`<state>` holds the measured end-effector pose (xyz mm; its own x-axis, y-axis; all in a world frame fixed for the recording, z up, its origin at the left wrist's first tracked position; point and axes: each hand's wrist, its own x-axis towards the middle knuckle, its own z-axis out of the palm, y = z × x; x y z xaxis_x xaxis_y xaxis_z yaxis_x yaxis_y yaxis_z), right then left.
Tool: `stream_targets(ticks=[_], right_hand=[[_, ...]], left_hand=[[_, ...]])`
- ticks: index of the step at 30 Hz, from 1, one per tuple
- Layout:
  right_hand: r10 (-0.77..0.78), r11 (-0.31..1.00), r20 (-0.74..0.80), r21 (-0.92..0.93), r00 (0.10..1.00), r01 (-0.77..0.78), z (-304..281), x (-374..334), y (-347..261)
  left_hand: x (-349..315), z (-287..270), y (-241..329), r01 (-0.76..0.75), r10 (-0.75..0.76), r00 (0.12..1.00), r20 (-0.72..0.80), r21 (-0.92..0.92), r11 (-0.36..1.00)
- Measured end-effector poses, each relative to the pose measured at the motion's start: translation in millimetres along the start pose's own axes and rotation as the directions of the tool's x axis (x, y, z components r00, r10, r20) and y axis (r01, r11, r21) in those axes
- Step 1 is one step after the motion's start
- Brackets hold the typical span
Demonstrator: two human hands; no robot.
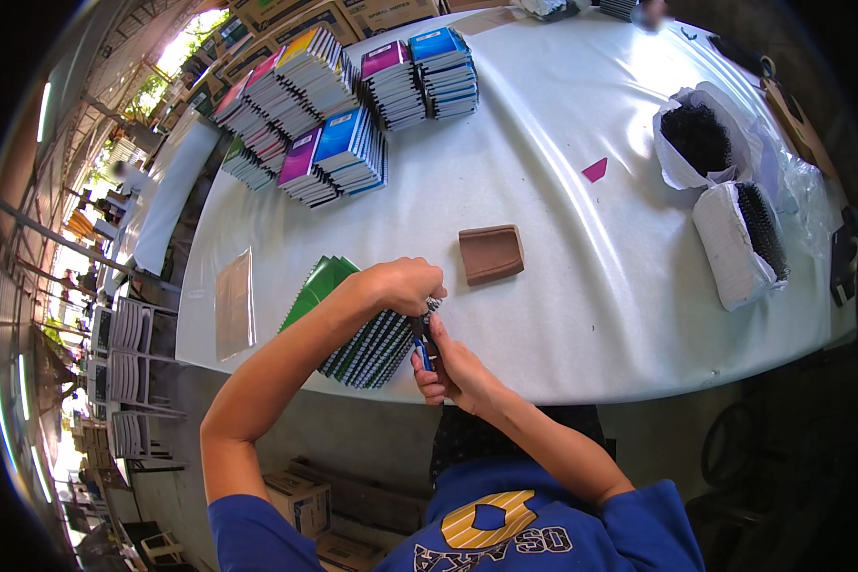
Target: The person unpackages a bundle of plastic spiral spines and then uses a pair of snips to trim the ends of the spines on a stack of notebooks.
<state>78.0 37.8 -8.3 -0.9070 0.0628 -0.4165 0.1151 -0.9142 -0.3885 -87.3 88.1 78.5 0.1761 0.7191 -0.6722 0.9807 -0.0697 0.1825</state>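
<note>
Several notebook stacks (341, 138) are seemingly standing finished, while green notebooks (365, 350) are apparently awaiting completion, left grip (402, 284) pinching 1 coil end (434, 305), right grip (456, 367) holding pliers (422, 357).

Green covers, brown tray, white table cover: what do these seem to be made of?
Green covers: probably coated card or plastic, smooth with even, bright colour.
Brown tray: perhaps cardboard, judging by its dull, plain brown surface; wood or clay stays possible.
White table cover: likely vinyl or satiny cloth, given its glossy streaks and soft creases.
</note>
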Motion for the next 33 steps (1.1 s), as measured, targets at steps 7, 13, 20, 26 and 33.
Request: stream_targets(ticks=[7, 13, 20, 26, 33], right_hand=[[-0.036, 0.988, -0.077, -0.15, 0.996, 0.024, -5, -13, 10], [-0.023, 0.991, -0.045, -0.13, 0.999, 0.017, -10, -7, 7], [-0.055, 0.992, -0.044, -0.114, 0.997, 0.05, -13, 6, 0], [-0.034, 0.983, -0.064, -0.18, 0.997, 0.022, -12, 1, 10], [0.01, 0.993, -0.093, -0.112, 0.996, -0.02, -11, 0, 2]], left_hand=[[3, 0, 0, 0.029, -0.03, 0.998, 0.06, 0.025, 0.999], [2, -1, 1, 0.028, -0.029, 0.997, 0.067, 0.024, 0.999], [0, -10, 7, 0.086, -0.089, 0.994, 0.066, 0.056, 0.995], [5, 5, -6, 0.069, -0.07, 0.997, 0.024, 0.053, 0.996], [9, 8, -9, 0.037, -0.039, 0.998, 0.039, 0.065, 0.997]])
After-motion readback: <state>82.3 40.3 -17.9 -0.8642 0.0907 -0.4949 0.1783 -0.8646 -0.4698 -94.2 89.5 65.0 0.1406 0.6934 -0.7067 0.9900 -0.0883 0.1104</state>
